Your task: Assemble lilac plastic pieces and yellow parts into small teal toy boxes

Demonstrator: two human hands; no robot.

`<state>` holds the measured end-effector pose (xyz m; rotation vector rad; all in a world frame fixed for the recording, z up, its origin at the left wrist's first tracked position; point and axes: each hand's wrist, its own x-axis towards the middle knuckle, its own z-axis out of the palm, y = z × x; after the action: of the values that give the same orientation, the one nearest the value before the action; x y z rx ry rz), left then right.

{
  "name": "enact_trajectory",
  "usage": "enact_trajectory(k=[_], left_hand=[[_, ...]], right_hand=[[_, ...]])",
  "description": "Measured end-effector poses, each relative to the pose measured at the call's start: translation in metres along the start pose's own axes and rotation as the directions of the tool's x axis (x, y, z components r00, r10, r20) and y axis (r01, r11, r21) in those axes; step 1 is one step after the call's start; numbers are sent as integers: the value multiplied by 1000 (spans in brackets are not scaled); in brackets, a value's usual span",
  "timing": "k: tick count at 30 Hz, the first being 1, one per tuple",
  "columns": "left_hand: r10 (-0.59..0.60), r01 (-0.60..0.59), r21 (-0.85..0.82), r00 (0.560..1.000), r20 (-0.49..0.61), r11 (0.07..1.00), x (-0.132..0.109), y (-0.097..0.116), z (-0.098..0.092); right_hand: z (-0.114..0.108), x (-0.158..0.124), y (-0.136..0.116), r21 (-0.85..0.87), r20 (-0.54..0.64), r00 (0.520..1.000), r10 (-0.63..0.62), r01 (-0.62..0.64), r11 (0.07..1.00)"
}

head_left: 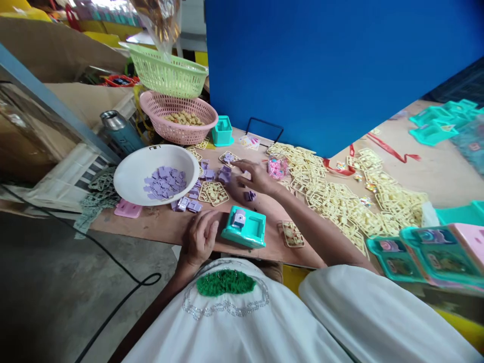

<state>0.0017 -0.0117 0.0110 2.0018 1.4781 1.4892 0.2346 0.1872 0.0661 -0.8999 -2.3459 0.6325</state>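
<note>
My left hand [202, 234] rests at the table's front edge with its fingers curled. Whatever those fingers may hold is hidden. Just right of it sits a teal plastic box [245, 227] with a small lilac piece [239, 218] set in its left part and a recess on the right. My right hand [255, 176] reaches over the table, fingers apart and stretched leftward, holding nothing visible. Near its fingertips lie a lilac part [229, 159] on a cream frame and loose purple parts [224, 174]. Another purple part [250, 195] lies below the palm.
A white bowl [124, 174] of lilac pieces stands at left. Behind it are a pink basket [177, 132], a green basket [170, 75] and a flask [121, 132]. Cream moulded frames [333, 201] cover the right side. A blue panel [302, 70] blocks the back.
</note>
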Motion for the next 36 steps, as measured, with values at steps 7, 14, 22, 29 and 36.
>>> enact_trajectory(k=[7,14,22,29,36], left_hand=[[46,-32,-91,987,154,995,1,-2,-7],[-52,140,-196,916,397,971,2,-7,6],[-165,274,-154,851,498,949,7,-16,21],[-169,226,-133,923,347,965,7,-7,25],[-234,302,-167,912,338,939,5,-9,26]], right_hand=[[-37,-99,-84,81,-89,988,123,-116,990],[-31,-169,-102,-46,-97,961,258,-263,964],[-28,-170,-109,3,-116,969,218,-219,976],[-5,-158,-109,56,-225,959,172,-163,985],[13,-150,-109,-4,-302,948,104,-110,994]])
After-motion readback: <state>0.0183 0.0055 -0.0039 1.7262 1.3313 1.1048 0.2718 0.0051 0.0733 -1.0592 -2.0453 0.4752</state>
